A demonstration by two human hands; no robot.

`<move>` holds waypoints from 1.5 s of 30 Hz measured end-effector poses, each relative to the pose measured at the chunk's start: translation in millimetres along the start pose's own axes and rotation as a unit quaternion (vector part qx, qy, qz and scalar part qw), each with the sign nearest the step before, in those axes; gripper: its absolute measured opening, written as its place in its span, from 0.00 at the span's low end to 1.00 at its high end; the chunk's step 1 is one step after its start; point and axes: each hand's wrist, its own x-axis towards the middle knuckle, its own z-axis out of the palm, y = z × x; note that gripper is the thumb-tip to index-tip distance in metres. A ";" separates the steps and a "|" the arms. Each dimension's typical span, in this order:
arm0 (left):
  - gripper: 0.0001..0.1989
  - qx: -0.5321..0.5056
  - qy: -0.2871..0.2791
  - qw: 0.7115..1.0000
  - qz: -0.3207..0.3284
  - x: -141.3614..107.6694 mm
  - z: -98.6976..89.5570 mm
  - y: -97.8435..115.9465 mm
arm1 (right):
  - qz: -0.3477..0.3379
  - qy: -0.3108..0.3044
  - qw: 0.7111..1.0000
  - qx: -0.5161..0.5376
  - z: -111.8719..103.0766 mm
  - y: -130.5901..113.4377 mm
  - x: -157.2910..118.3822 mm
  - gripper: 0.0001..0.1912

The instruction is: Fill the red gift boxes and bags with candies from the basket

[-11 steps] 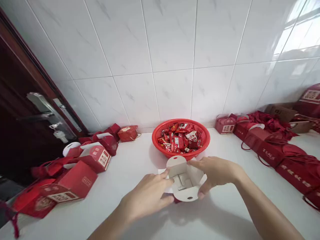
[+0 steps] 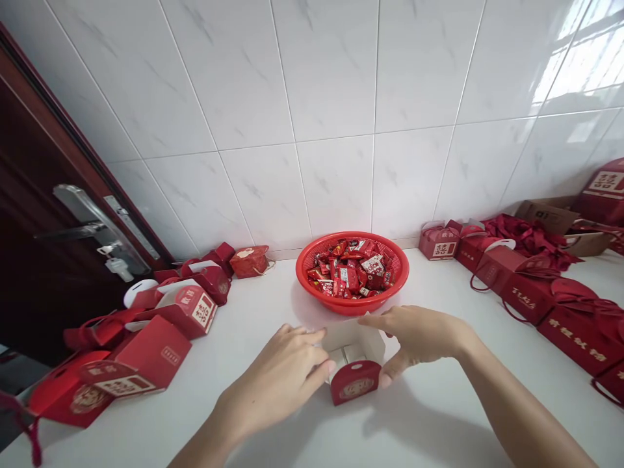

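Observation:
A small red gift box (image 2: 355, 383) with a white inside stands open on the white tabletop in front of me. Its front panel carries a round gold print and a slot hole. At the left wall, my left hand (image 2: 280, 377) curls its fingers over the rim, with the thumb at the front left corner. My right hand (image 2: 414, 341) grips along the right side, index finger by the back flap and thumb at the front right edge. Behind the box sits a red plastic basket (image 2: 400, 286) with red-wrapped candies (image 2: 348, 276) heaped in it.
Several red gift boxes (image 2: 195, 305) cluster on the left near a dark door (image 2: 29, 195). More red boxes with cords (image 2: 526, 292) line the right, beside a pile of red cloth bags (image 2: 531, 237) and a cardboard box (image 2: 550, 218). A tiled wall (image 2: 336, 182) closes the back.
The box's front flap, spread outward before, is now upright and shows its red printed face. The side flaps are raised too. Both hands stay on the box.

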 end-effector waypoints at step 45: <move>0.37 -0.047 0.017 0.994 -0.102 35.3 29.7 3.2 | 0.068 0.127 0.985 -0.095 -12.7 2.3 4.6 0.11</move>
